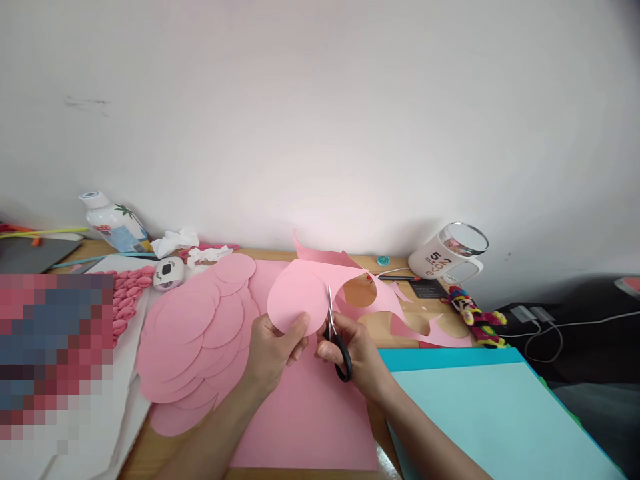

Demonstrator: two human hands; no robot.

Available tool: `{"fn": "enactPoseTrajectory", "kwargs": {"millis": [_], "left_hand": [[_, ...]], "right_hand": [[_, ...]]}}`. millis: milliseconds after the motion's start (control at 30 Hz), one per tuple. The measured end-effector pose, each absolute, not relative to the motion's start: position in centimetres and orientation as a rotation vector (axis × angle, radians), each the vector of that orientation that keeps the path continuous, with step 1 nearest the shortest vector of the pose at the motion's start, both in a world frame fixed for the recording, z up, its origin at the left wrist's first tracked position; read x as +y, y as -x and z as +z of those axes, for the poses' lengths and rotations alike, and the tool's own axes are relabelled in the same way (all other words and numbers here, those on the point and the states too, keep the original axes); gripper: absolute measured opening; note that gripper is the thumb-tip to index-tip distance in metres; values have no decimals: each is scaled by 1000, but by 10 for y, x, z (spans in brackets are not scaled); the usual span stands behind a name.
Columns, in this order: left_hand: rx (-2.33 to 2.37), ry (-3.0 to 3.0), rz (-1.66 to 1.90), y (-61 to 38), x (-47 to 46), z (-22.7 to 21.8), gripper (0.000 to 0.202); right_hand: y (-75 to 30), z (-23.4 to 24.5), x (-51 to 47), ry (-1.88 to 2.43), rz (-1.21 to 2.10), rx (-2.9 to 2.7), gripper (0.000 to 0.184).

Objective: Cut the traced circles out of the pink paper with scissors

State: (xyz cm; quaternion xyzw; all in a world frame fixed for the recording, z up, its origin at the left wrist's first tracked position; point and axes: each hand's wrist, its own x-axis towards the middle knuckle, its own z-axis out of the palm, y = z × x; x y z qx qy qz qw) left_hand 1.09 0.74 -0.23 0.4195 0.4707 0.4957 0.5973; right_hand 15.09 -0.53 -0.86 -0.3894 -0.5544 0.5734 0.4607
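Observation:
Between thumb and fingers, my left hand (277, 347) pinches a pink paper circle (295, 300) by its lower edge. A strip of pink paper, seemingly still joined to it, stretches off behind and to the right. My right hand (353, 347) grips black-handled scissors (343, 357), their blades pointing up along the circle's right edge. Under both hands lies a pink paper sheet (310, 427). Many overlapping pink paper circles (185, 333) are heaped to the left of my left hand. Pink paper offcuts (385, 300) with curved cut-outs lie right of the scissors.
A white mug (435, 257) stands at the back right, near a small colourful figure (475, 317). Light-blue sheets (465, 413) cover the right front. At the back left are a white bottle (117, 223), crumpled tissue (175, 241) and a small white device (169, 273). A wall rises behind.

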Motion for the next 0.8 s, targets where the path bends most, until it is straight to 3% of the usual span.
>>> {"fn": "enactPoseTrajectory", "kwargs": {"millis": [800], "left_hand": [[1128, -990, 1179, -11, 9, -4, 34]], "right_hand": [[-150, -8, -6, 1049, 1392, -1357, 29]]}}
